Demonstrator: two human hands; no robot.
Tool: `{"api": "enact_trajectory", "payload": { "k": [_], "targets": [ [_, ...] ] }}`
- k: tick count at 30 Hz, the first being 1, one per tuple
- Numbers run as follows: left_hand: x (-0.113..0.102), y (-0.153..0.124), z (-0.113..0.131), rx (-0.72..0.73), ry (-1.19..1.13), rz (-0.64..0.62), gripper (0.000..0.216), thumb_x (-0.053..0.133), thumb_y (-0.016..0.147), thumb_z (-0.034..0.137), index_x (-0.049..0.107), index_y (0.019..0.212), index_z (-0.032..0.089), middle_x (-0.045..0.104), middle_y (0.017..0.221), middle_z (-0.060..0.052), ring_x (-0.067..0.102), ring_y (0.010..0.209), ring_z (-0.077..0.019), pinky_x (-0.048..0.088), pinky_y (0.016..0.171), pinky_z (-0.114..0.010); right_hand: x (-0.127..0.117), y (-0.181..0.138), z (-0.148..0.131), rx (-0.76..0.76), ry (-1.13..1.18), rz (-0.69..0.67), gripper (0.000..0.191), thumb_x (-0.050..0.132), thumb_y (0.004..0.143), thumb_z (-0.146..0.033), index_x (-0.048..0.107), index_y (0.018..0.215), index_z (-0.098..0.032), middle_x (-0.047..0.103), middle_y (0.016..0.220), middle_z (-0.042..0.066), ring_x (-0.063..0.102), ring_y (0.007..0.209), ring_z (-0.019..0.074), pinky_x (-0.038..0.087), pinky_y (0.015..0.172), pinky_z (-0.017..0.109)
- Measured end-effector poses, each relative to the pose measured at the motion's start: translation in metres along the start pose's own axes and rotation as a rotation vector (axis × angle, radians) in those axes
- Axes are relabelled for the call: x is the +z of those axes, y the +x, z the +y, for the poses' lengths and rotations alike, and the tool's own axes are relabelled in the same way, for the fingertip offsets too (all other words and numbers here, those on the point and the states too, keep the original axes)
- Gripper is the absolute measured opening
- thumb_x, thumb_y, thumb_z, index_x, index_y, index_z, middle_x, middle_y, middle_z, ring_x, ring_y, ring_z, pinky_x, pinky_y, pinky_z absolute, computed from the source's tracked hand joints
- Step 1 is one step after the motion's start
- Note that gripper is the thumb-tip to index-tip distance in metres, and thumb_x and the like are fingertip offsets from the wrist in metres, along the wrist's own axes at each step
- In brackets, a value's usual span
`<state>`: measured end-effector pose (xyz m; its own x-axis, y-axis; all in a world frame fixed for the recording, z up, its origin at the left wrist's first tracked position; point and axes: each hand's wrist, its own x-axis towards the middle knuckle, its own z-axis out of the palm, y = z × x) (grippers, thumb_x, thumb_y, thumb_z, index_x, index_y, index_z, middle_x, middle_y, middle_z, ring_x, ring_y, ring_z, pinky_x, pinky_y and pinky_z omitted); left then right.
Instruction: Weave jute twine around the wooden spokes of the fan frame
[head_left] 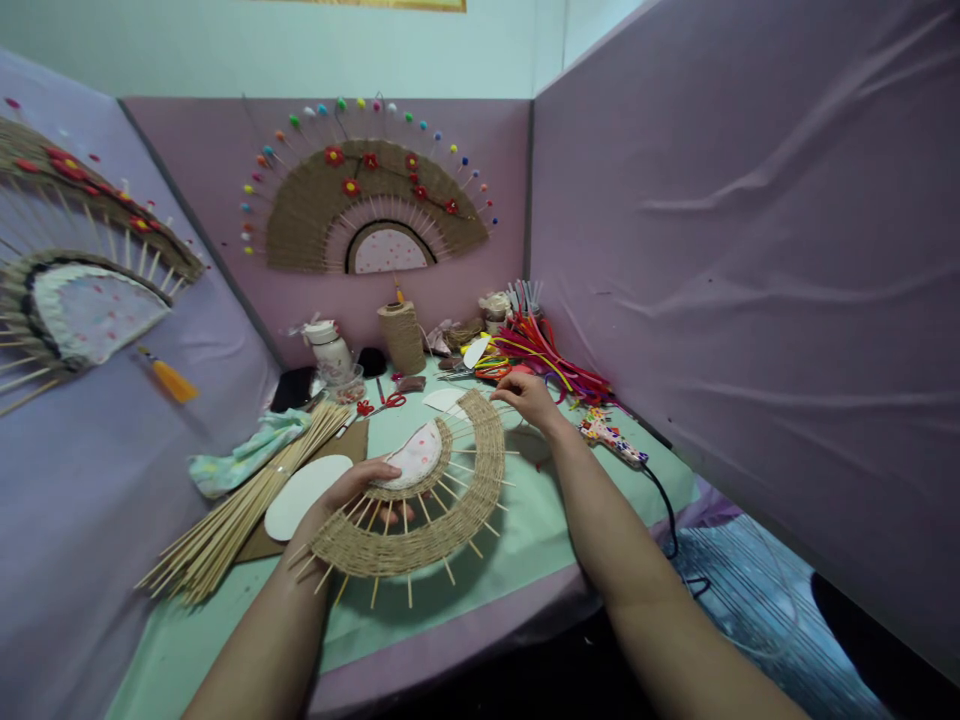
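A half-round woven twine fan point(442, 500) with wooden skewer ribs and a pale spotted fabric centre point(416, 455) is held tilted above the green table mat point(525, 530). My left hand point(360, 492) grips it from below, thumb over the inner edge and fingers showing between the ribs. My right hand point(527, 396) is at the fan's far upper end, fingers curled and pinched near the loose twine there. What the right fingers hold is too small to name.
A bundle of skewers point(247, 500) and a white half-oval card point(306, 495) lie at left. A twine spool point(402, 335), scissors point(379, 405), a jar point(330, 350), coloured pipe cleaners point(551, 360) and a glue gun point(611, 438) line the back and right. Finished fans point(375, 200) hang on the walls.
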<state>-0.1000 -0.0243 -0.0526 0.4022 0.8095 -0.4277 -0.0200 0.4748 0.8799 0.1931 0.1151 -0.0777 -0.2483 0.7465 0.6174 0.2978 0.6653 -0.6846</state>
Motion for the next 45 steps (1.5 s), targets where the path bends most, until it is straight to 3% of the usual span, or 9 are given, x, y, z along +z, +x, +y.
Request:
{"api": "enact_trajectory", "payload": {
  "k": [10, 20, 27, 37, 42, 45],
  "targets": [
    [0.001, 0.004, -0.004, -0.057, -0.037, 0.003, 0.065, 0.061, 0.071, 0.023, 0.040, 0.131, 0.009, 0.072, 0.081, -0.013, 0.067, 0.057, -0.0207, 0.050, 0.045, -0.024, 0.000, 0.000, -0.003, 0.018, 0.068, -0.029, 0.015, 0.062, 0.076, -0.032, 0.065, 0.073, -0.017, 0.064, 0.075, 0.003, 0.056, 0.071, 0.0149, 0.041, 0.069, 0.028],
    [0.001, 0.006, -0.010, -0.040, -0.003, -0.076, 0.066, 0.064, 0.072, 0.021, 0.040, 0.133, 0.012, 0.071, 0.081, -0.013, 0.069, 0.063, -0.0249, 0.051, 0.045, -0.026, -0.010, -0.005, -0.015, 0.392, 0.217, -0.269, 0.021, 0.063, 0.070, -0.035, 0.065, 0.072, -0.014, 0.056, 0.063, -0.001, 0.046, 0.058, 0.0099, 0.034, 0.058, 0.024],
    [0.003, 0.004, -0.012, -0.024, -0.023, -0.144, 0.068, 0.061, 0.073, 0.017, 0.038, 0.136, 0.015, 0.072, 0.080, -0.010, 0.069, 0.061, -0.0230, 0.052, 0.045, -0.025, -0.019, -0.008, -0.009, 0.573, 0.558, -0.384, 0.025, 0.071, 0.063, -0.034, 0.062, 0.068, -0.012, 0.049, 0.055, -0.004, 0.039, 0.050, 0.0057, 0.025, 0.049, 0.022],
    [0.005, 0.003, -0.017, -0.007, 0.000, -0.265, 0.074, 0.059, 0.074, 0.019, 0.030, 0.141, 0.013, 0.071, 0.086, -0.014, 0.069, 0.064, -0.0240, 0.052, 0.046, -0.025, -0.030, -0.011, 0.002, 0.571, 0.875, -0.538, 0.037, 0.078, 0.060, -0.041, 0.056, 0.067, -0.013, 0.045, 0.049, -0.006, 0.029, 0.042, 0.0023, 0.023, 0.046, 0.020],
    [0.012, -0.001, -0.014, -0.009, -0.010, -0.290, 0.080, 0.061, 0.071, 0.020, 0.026, 0.143, 0.014, 0.071, 0.088, -0.015, 0.069, 0.062, -0.0244, 0.051, 0.044, -0.024, -0.029, -0.012, 0.002, 0.596, 0.940, -0.512, 0.039, 0.081, 0.057, -0.040, 0.054, 0.066, -0.014, 0.040, 0.046, -0.009, 0.027, 0.040, 0.0020, 0.022, 0.044, 0.018],
    [0.017, -0.003, -0.012, -0.010, -0.013, -0.298, 0.085, 0.062, 0.069, 0.021, 0.023, 0.144, 0.014, 0.071, 0.089, -0.015, 0.069, 0.061, -0.0242, 0.050, 0.043, -0.023, -0.028, -0.013, -0.001, 0.598, 0.967, -0.465, 0.042, 0.084, 0.052, -0.039, 0.054, 0.066, -0.014, 0.044, 0.049, -0.008, 0.031, 0.042, 0.0022, 0.022, 0.043, 0.018]
  ]
}}
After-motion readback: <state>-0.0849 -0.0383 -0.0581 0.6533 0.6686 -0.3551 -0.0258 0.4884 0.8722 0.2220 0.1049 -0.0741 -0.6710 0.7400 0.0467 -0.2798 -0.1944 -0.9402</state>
